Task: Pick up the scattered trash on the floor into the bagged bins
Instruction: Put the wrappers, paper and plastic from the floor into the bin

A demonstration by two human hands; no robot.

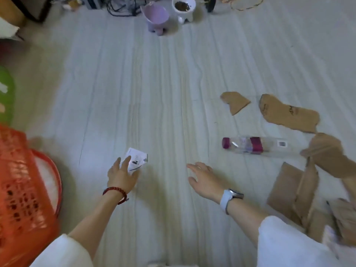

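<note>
My left hand (pixel 121 176), with a red bead bracelet on the wrist, grips a small white printed paper packet (pixel 137 159) just above the floor. My right hand (pixel 204 179), a watch on its wrist, hovers open over the bare floor with fingers spread and holds nothing. To its right a clear plastic bottle (pixel 254 145) with a magenta cap and label lies on its side. Torn brown cardboard pieces (pixel 289 115) lie beyond and beside the bottle. An orange mesh bin (pixel 21 189) with a white bag liner stands at the left edge, left of my left hand.
A green bin (pixel 6 95) shows at the far left edge. A lilac pet bowl (pixel 156 18) and a white bowl of kibble (pixel 183 8) stand at the far end, with cables behind. More folded cardboard (pixel 300 193) lies at the lower right.
</note>
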